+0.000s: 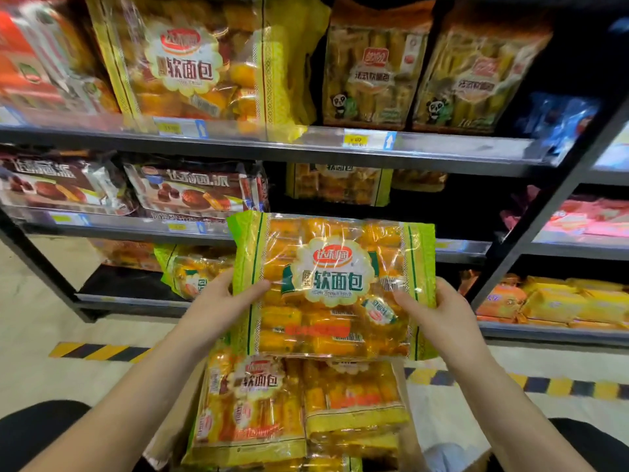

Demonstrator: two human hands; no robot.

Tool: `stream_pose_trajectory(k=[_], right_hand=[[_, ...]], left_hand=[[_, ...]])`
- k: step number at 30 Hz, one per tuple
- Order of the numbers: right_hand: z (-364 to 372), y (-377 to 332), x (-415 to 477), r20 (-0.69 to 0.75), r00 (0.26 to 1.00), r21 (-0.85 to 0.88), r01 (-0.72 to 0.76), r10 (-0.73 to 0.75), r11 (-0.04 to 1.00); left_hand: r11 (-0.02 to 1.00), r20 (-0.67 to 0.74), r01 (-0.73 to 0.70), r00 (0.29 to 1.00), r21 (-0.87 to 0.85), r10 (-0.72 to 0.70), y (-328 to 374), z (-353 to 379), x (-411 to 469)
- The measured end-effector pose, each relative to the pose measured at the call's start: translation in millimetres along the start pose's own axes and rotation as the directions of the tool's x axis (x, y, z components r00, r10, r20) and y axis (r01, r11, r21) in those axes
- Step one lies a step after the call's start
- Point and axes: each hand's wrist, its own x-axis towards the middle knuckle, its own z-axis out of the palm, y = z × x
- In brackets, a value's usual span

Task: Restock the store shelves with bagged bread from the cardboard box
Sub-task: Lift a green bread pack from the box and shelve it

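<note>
Glossy clear-and-green plastic bread bag (335, 287), flat and rectangular, was held upright above the cardboard box (163, 434). Left hand (218, 303) pinched its left edge; right hand (432, 310) clasped its right edge. More crinkled bags (258, 410) filled the box below it. Behind it stood black metal shelves (272, 148); striped floor tape (98, 351) lay beneath.

A green-edged bread bag (333, 287) of orange rolls is held upright, label facing out, just above the box (163, 434). More bags (296, 413) lie stacked in the box.
</note>
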Motion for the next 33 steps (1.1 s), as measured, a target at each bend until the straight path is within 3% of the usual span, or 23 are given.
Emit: stream_pose_trajectory(k=[5, 15, 22, 33], right_hand=[[-8.0, -11.2, 17.9, -0.031, 0.998, 0.046, 0.063, -0.062, 0.997], [-19.8, -32.8, 90.0, -0.082, 0.985, 0.026, 0.156, -0.154, 0.987], [-7.3, -22.7, 102.5, -0.159, 0.979, 0.012, 0.134, -0.13, 0.991], [7.1, -20.5, 140.2, -0.314, 0.94, 0.115, 0.175, -0.131, 0.978]], left_hand=[[0.994, -0.007, -0.064, 0.998, 0.086, 0.064, 14.6, -8.4, 22.4], [0.978, -0.069, -0.209, 0.976, -0.008, 0.208, 53.3, -0.1, 80.0], [0.965, -0.158, -0.255, 0.952, 0.062, 0.262, 49.5, 20.2, 100.6], [0.945, -0.241, -0.322, 0.922, -0.05, 0.302, 55.9, 29.6, 140.8]])
